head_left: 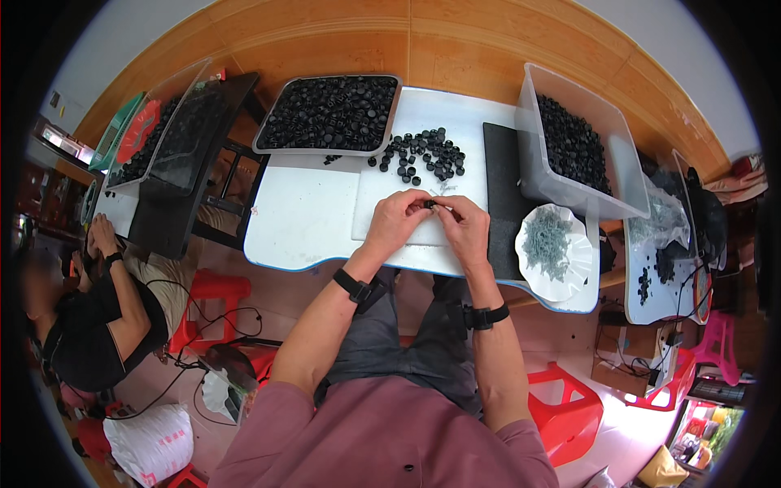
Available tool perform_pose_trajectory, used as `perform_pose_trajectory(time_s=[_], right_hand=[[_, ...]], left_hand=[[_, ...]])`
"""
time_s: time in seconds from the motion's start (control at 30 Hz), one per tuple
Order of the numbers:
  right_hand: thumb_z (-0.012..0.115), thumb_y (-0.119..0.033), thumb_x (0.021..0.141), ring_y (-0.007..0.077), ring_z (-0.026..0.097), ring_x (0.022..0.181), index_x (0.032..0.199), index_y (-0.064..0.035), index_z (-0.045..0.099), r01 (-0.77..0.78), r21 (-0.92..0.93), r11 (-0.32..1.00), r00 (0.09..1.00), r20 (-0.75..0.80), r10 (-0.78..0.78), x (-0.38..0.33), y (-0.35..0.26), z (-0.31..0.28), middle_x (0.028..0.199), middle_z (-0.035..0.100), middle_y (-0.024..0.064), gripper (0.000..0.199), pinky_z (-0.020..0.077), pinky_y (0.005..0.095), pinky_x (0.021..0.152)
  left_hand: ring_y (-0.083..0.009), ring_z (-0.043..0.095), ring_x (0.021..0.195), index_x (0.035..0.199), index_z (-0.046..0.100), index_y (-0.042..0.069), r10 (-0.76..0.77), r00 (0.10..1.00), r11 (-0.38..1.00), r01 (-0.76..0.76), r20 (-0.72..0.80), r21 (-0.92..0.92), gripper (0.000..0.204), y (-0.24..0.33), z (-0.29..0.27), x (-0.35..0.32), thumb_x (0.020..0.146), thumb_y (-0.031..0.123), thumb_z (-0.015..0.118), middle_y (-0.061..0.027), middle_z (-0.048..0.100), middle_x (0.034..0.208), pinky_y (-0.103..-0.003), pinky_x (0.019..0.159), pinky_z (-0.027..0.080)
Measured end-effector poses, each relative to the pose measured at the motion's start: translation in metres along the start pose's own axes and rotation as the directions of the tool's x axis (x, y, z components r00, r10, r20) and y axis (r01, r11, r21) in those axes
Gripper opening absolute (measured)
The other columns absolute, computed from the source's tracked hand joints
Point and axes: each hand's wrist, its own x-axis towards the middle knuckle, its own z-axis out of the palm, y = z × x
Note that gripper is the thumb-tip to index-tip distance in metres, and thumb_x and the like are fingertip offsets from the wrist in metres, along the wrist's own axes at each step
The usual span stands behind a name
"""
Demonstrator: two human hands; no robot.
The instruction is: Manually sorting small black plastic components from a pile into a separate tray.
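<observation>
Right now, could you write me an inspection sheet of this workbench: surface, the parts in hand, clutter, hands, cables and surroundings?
Surface: white table with a black mat on its right side.
Job's things: small black cap pinched between both hands; loose caps behind; tray and clear bin full of caps; white plate of grey pieces.
Clutter: a few stray caps by the tray.
Hands: left hand and right hand meet on the cap; a black band on each wrist.
Cables: black cable on the floor at left.
Surroundings: red stools, a second person seated at left, side tables with more caps.
</observation>
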Motion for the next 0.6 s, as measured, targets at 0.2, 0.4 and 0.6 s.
perform_pose_trajectory(time_s=[0.2, 0.4, 0.6], right_hand=[[0.075, -0.002, 0.088, 0.0185, 0.07, 0.072, 0.102, -0.0019, 0.079, 0.019, 0.046, 0.999, 1.0, 0.016, -0.02, 0.0005, -0.0022, -0.001, 0.09, 0.076, 0.0114, 0.015, 0.0543, 0.0293, 0.066], [0.075, -0.001, 0.088, 0.0187, 0.071, 0.075, 0.101, -0.0012, 0.079, 0.026, 0.042, 0.999, 1.0, 0.008, -0.027, -0.0004, -0.0016, 0.0005, 0.091, 0.077, 0.0114, 0.014, 0.0547, 0.0288, 0.067], [0.075, 0.0, 0.087, 0.0175, 0.071, 0.075, 0.101, -0.0013, 0.079, 0.005, 0.041, 0.999, 1.0, 0.005, -0.006, -0.0018, -0.0007, 0.0001, 0.092, 0.077, 0.0112, 0.015, 0.0544, 0.0282, 0.068]], left_hand=[[-0.0202, 0.073, 0.079, 0.116, 0.072, 0.004, -0.017, 1.0, 1.0, 0.017, 0.0, -0.011, 0.032, -0.0018, 0.0012, -0.0015, 0.086, 0.009, 0.081, -0.0118, 0.076, 0.092, -0.032, 0.073, 0.059], [-0.0158, 0.074, 0.079, 0.111, 0.075, 0.002, -0.072, 0.997, 0.997, 0.071, -0.012, -0.026, 0.027, 0.0013, -0.0013, -0.0021, 0.086, 0.01, 0.081, -0.0108, 0.079, 0.093, -0.028, 0.074, 0.059], [-0.0156, 0.075, 0.08, 0.109, 0.076, 0.003, -0.037, 0.999, 0.999, 0.037, -0.02, -0.01, 0.024, 0.0034, 0.0003, -0.0037, 0.086, 0.01, 0.082, -0.0109, 0.079, 0.092, -0.028, 0.075, 0.059]])
